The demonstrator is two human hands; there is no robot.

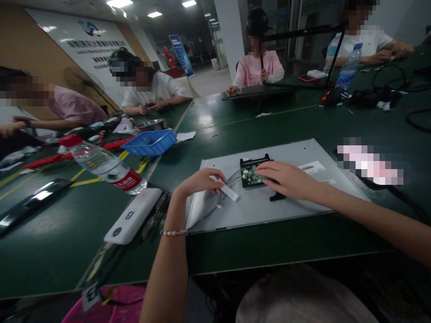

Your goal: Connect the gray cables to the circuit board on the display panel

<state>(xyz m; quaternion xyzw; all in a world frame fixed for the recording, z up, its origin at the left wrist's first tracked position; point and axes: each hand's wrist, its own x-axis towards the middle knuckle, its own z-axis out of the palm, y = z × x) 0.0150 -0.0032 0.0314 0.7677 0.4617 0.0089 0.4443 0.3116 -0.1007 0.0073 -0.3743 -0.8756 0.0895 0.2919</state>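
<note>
A light grey flat panel [296, 208] lies before me on the green table. On it is a black plastic bracket [247, 162] with a small green circuit board [252, 178] inside. My left hand [204, 181] is over the panel's left part, its fingers pinched on a white strip [230, 192] that points down to the right. A thin grey cable [206, 217] runs under this hand towards the board. My right hand [286, 178] reaches in from the right, fingers stretched over the board's right edge. A short black piece [277, 197] lies below that hand.
On the left are a white power bank [133, 217], a red-capped water bottle [104, 168], a blue tray [153, 143] and a dark glossy bar [32, 204]. A phone [368, 166] lies to the right. Several people sit across the table; a black frame [303, 32] stands near them.
</note>
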